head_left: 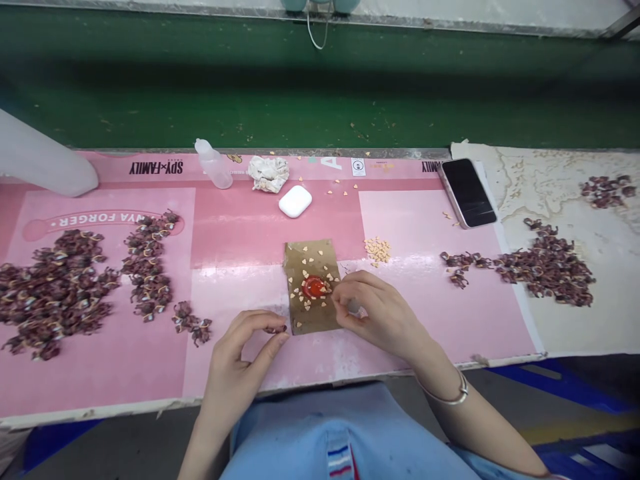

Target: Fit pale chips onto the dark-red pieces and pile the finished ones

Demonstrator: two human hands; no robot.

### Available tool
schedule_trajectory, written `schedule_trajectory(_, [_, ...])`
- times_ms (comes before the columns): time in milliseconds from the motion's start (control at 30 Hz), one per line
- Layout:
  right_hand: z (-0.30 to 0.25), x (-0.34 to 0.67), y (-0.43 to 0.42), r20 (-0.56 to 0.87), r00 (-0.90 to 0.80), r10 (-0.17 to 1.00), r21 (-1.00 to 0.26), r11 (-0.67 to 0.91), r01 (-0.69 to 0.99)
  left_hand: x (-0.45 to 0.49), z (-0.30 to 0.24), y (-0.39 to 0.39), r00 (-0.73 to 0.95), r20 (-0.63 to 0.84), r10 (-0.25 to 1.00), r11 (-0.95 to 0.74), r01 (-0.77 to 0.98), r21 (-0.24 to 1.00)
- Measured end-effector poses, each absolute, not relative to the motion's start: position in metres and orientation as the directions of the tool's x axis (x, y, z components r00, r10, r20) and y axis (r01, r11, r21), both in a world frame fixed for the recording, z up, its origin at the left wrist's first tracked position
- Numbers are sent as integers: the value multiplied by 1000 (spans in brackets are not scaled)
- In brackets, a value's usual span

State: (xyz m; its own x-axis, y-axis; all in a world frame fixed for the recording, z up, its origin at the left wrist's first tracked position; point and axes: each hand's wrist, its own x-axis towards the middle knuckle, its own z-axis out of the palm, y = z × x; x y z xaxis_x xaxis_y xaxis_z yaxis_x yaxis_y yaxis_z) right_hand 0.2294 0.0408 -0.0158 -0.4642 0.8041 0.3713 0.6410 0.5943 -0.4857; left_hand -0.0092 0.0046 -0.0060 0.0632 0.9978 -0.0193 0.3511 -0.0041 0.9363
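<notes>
Your left hand (240, 350) pinches a small dark-brown piece (275, 329) just off the near-left corner of the brown sheet (327, 323), whose red blob (315, 287) lies ahead and rightward, nearer your right hand (383, 310), its fingers bunched, contents unclear.

The pink mat (260, 227) looks glossy, the red blob (315, 287) shiny, the bottle (216, 169) translucent plastic, the crumpled paper (269, 174) matt, the bangle (464, 385) polished metal.

Sole head-worn view looks from above, forward and down, near the table (450, 320); wearer's garment (295, 440) at six o'clock.
</notes>
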Motion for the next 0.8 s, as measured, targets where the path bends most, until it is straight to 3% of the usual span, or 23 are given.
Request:
schedule_trajectory(233, [-18, 231, 40, 430, -479, 765, -430, 640, 636, -12, -7, 1, 74, -30, 997, 0, 381, 924])
schedule_trajectory(433, [-18, 236, 35, 438, -415, 797, -491, 599, 632, -9, -6, 3, 45, -22, 999, 3, 384, 923])
schedule_trajectory(600, [-18, 231, 37, 472, -422, 774, -469, 626, 622, -11, -7, 3, 89, -52, 995, 10, 414, 910])
schedule_trajectory(733, [-16, 258, 33, 421, -278, 863, -524, 482, 702, -18, -11, -1, 116, -74, 990, 14, 451, 892])
schedule_trajectory(800, [-19, 280, 29, 412, -156, 898, -474, 357, 805, -19, -13, -2, 114, -65, 991, 6, 456, 890])
